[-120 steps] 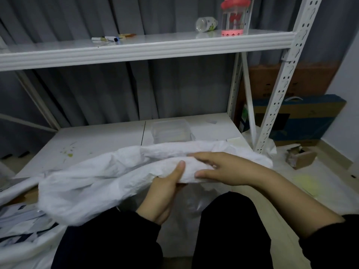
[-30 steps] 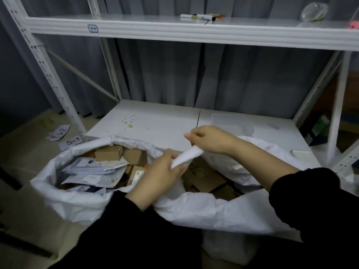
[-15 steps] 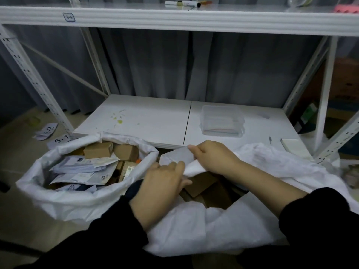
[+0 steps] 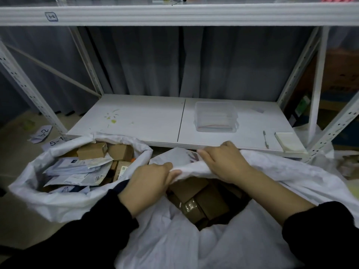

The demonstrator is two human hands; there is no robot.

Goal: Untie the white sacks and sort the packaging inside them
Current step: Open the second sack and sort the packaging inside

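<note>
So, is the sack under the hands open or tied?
Open: left hand and right hand hold the sack by its rim; boxes show inside.

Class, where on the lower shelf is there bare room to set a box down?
Widest: the left board of the lower shelf, from the seam to the left upright, only stained green. Narrower: between clear tub and seam. Crowded: right front corner, with pen and notepad.

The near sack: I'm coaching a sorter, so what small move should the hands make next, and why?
Probably fold the rim outward and down: the left hand and right hand grip the rim of the near sack, its mouth only partly open over brown boxes.
</note>
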